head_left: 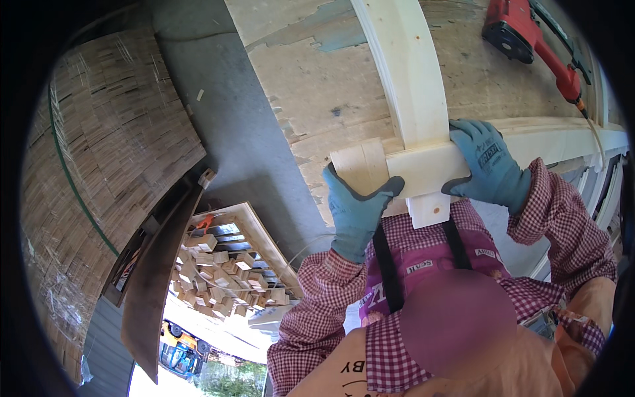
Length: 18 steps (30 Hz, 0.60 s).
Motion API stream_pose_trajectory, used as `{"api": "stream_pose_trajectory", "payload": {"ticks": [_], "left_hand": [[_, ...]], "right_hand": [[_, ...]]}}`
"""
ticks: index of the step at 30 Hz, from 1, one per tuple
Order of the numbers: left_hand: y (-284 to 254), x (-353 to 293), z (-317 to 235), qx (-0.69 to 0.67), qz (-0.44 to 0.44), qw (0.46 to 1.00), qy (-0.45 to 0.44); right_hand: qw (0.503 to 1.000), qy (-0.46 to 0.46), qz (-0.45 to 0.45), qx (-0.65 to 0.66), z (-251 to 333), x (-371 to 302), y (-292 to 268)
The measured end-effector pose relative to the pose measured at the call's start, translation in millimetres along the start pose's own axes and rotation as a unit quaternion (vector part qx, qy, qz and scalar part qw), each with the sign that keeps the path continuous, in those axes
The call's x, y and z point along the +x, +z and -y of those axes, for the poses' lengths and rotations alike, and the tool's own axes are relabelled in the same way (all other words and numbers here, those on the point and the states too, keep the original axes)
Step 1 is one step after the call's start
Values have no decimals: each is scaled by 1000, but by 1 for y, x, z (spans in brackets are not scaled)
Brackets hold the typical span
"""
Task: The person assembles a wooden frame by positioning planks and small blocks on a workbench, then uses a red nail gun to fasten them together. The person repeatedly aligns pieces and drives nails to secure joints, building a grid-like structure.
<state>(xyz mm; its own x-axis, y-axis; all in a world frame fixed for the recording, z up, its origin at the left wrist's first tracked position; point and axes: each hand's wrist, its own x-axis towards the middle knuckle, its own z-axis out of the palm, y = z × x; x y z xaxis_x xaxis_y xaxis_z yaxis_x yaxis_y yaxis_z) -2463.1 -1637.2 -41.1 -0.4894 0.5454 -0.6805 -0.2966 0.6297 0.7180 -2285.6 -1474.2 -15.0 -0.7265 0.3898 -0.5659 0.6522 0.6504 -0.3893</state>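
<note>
Two pale wooden beams meet in front of me: a long upright beam [420, 79] running away from me, and a crosspiece [426, 169] lying over it and reaching right. A short wooden block [360, 164] sits against the crosspiece's left end. My left hand [357, 215], in a blue-grey work glove, grips this block, its thumb along the near side by the joint. My right hand [493, 162], gloved alike, is closed over the crosspiece just right of the crossing, fingers on the far side and thumb on the near side. The upright beam's near end [430, 210] sticks out toward my body.
A red nail gun [512, 33] with an air hose [598, 139] lies at the far right of the worn wooden worktop [331, 86]. At the lower left stands a wooden crate [254, 221] of small blocks. Large strapped wood stacks [112, 132] fill the left.
</note>
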Motion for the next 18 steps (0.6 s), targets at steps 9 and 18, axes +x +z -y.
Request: {"api": "stream_pose_trajectory", "payload": {"ticks": [9, 18], "left_hand": [[-4, 5, 11, 2, 0, 1000, 18], [-5, 6, 9, -34, 8, 999, 12]], "right_hand": [[923, 130, 274, 238, -22, 53, -48], [976, 55, 200, -68, -17, 87, -39]]}}
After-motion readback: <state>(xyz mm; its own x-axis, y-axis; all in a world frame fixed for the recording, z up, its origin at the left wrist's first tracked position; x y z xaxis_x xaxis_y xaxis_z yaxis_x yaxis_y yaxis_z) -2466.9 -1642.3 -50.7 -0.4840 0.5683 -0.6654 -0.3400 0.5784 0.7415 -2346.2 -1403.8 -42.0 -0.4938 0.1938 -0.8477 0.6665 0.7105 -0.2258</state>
